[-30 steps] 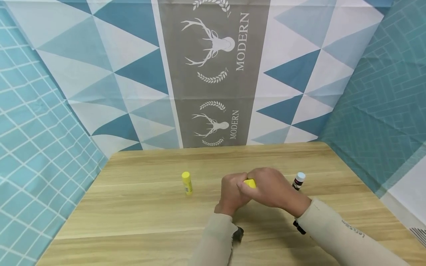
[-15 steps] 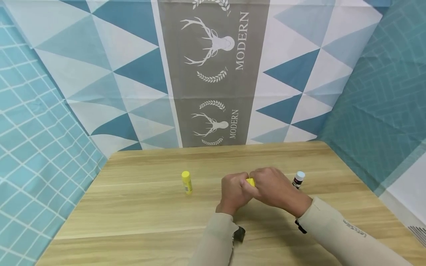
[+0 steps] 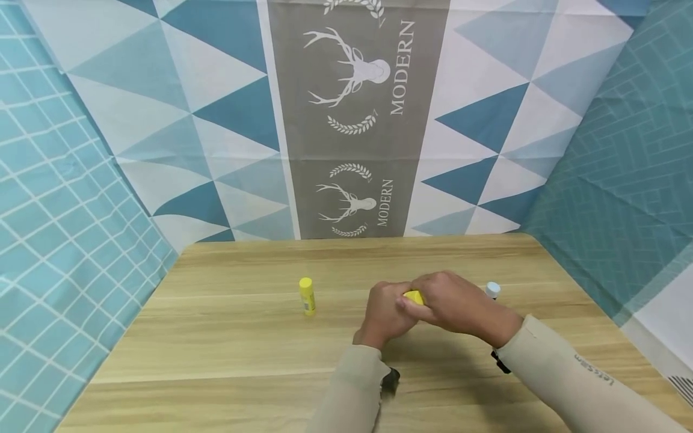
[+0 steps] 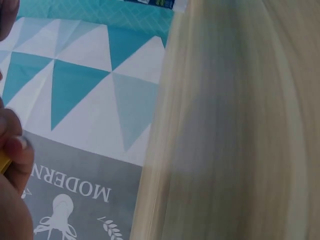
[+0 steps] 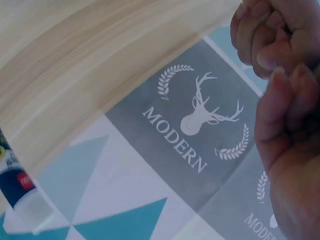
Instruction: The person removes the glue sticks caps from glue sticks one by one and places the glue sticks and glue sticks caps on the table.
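Both hands meet above the middle right of the table in the head view. My right hand [image 3: 455,304] grips a small yellow object [image 3: 414,296], its thumb lying along the near side. My left hand [image 3: 385,313] is curled against the right one and holds the same object from the left. Most of the object is hidden by fingers, so its kind does not show. A bit of yellow [image 4: 4,161] also peeks out between the fingers in the left wrist view. In the right wrist view the two hands [image 5: 295,150] are close together, fingers curled.
A yellow glue stick [image 3: 307,297] stands upright on the wooden table [image 3: 227,349], left of the hands. Behind the right wrist stands a small dark bottle with a white cap [image 3: 492,290], partly hidden. Patterned cloths [image 3: 352,120] hang behind the table and at both sides.
The hands stay together on the yellow object, with a slight turn of the right hand and forearm to the right. The bottle is now more covered by the right wrist.
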Demonstrator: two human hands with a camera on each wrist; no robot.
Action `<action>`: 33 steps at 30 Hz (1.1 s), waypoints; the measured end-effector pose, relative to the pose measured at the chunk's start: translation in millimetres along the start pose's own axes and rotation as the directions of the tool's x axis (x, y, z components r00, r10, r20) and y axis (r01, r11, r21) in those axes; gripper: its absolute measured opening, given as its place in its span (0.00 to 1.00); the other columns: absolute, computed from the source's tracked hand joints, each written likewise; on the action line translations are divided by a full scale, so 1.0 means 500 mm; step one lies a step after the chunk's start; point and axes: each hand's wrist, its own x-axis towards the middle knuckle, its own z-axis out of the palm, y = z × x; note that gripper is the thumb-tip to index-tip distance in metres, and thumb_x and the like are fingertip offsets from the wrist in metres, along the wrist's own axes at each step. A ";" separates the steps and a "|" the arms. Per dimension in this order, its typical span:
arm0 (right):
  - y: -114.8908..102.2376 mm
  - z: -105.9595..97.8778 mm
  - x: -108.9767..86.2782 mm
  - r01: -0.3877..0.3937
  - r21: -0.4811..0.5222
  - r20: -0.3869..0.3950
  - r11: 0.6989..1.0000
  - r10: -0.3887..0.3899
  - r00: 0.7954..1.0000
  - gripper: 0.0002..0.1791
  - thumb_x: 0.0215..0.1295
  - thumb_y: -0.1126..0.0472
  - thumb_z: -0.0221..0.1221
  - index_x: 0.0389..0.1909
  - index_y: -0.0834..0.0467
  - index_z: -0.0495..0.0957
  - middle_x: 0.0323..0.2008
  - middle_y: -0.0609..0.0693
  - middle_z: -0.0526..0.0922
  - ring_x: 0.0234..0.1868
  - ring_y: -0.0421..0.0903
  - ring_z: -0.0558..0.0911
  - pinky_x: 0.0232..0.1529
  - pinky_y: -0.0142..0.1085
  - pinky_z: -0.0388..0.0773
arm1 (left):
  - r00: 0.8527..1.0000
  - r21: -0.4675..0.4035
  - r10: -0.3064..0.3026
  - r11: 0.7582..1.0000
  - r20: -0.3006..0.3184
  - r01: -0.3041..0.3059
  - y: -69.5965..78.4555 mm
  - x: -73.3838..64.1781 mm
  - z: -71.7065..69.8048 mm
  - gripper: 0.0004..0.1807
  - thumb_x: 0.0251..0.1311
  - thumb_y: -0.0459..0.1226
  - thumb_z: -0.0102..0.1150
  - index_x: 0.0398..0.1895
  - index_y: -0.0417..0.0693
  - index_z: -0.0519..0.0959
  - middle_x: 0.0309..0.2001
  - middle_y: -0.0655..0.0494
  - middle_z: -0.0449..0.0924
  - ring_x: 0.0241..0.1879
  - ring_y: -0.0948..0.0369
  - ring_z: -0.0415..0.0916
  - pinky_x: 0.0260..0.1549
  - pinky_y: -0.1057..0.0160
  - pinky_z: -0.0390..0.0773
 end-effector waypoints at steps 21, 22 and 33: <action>0.006 0.005 0.010 0.144 -0.054 -0.230 0.988 -0.153 0.961 0.23 0.72 0.48 0.56 0.17 0.48 0.64 0.16 0.36 0.59 0.16 0.30 0.58 0.18 0.26 0.60 | 0.997 0.041 0.015 0.999 0.081 -0.019 0.010 0.029 -0.040 0.16 0.43 0.31 0.65 0.12 0.52 0.68 0.12 0.65 0.63 0.13 0.72 0.55 0.16 0.76 0.57; 0.007 0.003 0.012 0.170 -0.060 -0.232 0.984 -0.179 0.956 0.24 0.73 0.47 0.54 0.17 0.48 0.63 0.17 0.36 0.59 0.16 0.30 0.57 0.18 0.26 0.60 | 0.994 0.015 -0.003 1.000 0.113 0.002 0.010 0.032 -0.044 0.15 0.44 0.31 0.65 0.12 0.52 0.69 0.12 0.66 0.64 0.14 0.72 0.56 0.17 0.76 0.58; 0.016 -0.010 0.013 0.310 -0.152 -0.240 0.938 -0.340 0.909 0.25 0.77 0.41 0.45 0.18 0.47 0.62 0.18 0.36 0.58 0.18 0.30 0.55 0.19 0.24 0.55 | 0.941 -0.181 -0.131 0.964 0.312 0.194 0.009 0.034 -0.053 0.20 0.51 0.32 0.65 0.11 0.52 0.65 0.13 0.67 0.60 0.14 0.75 0.54 0.15 0.76 0.58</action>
